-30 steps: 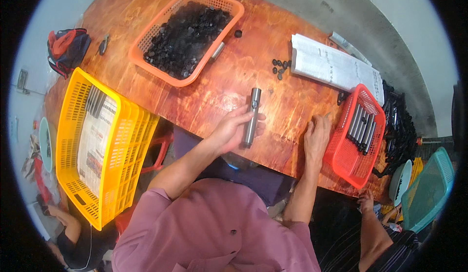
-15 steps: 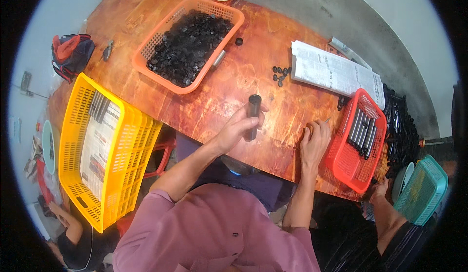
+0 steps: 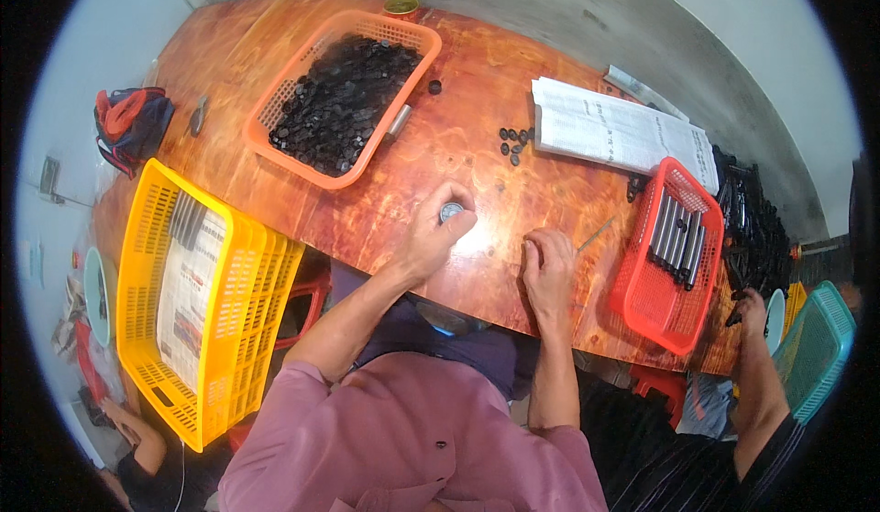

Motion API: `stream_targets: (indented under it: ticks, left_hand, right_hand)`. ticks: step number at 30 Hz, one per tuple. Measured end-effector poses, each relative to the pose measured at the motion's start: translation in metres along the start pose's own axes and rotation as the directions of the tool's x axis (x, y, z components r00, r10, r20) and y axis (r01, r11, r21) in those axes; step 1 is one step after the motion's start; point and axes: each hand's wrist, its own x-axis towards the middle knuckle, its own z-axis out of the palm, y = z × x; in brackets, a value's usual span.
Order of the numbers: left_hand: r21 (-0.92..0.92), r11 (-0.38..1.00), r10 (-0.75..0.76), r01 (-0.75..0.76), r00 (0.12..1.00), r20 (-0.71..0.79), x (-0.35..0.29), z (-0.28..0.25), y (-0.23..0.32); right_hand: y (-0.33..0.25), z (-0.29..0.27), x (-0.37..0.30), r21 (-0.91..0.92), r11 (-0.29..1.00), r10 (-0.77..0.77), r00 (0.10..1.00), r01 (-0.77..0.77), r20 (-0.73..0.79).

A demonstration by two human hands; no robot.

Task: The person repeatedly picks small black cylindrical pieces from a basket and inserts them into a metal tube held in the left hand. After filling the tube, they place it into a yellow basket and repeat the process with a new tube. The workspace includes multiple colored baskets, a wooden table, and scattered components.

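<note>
My left hand (image 3: 431,237) is wrapped round a dark tube (image 3: 450,211) held above the table's near edge. Its round, greyish end faces up at me, and the fist hides the rest. To its right, my right hand (image 3: 550,274) is low over the wooden table (image 3: 385,228). Its fingers are curled in and pressed together; what they hold, if anything, is hidden. A thin metal rod (image 3: 596,234) shows just beside its fingers, apparently on the table. Several small black caps (image 3: 515,148) are scattered farther back, short of a folded newspaper (image 3: 623,132).
An orange basket (image 3: 341,180) full of black caps stands at the back left. A red basket (image 3: 674,333) with several tubes is at right, before a heap of black tubes (image 3: 752,209). Yellow crates (image 3: 220,319) stand left. Another person's hand (image 3: 752,315) is at the right edge.
The tube in my left hand has tipped from side-on to end-on. My right hand has shifted left, baring more of the rod. A small black cap now shows on the red basket's tubes.
</note>
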Motion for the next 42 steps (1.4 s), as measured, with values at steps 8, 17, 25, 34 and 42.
stream_targets:
  ticks: [8,17,25,34,42]
  left_hand:
    - [-0.183,0.983,0.022,-0.027,0.999,-0.028,0.003,-0.004,-0.004]
    - [-0.161,0.986,0.032,-0.040,0.998,-0.052,0.004,0.004,0.004]
    - [-0.187,0.967,0.127,-0.173,0.963,-0.238,0.005,0.016,0.012]
    - [0.140,0.966,0.249,-0.216,0.919,-0.307,-0.006,0.021,0.014]
    - [0.127,0.822,0.569,-0.555,0.806,-0.165,-0.019,0.023,0.062]
  right_hand:
    - [0.002,0.001,-0.001,0.004,1.000,-0.016,1.000,0.016,-0.009]
    - [0.004,0.004,-0.005,0.010,1.000,-0.021,1.000,0.021,-0.022]
    - [0.003,0.004,-0.003,0.015,0.999,-0.035,0.999,0.036,-0.038]
    - [0.005,0.005,-0.003,0.013,0.999,-0.051,0.997,0.052,-0.055]
    - [0.009,0.007,-0.005,0.047,0.998,-0.045,0.998,0.047,-0.035]
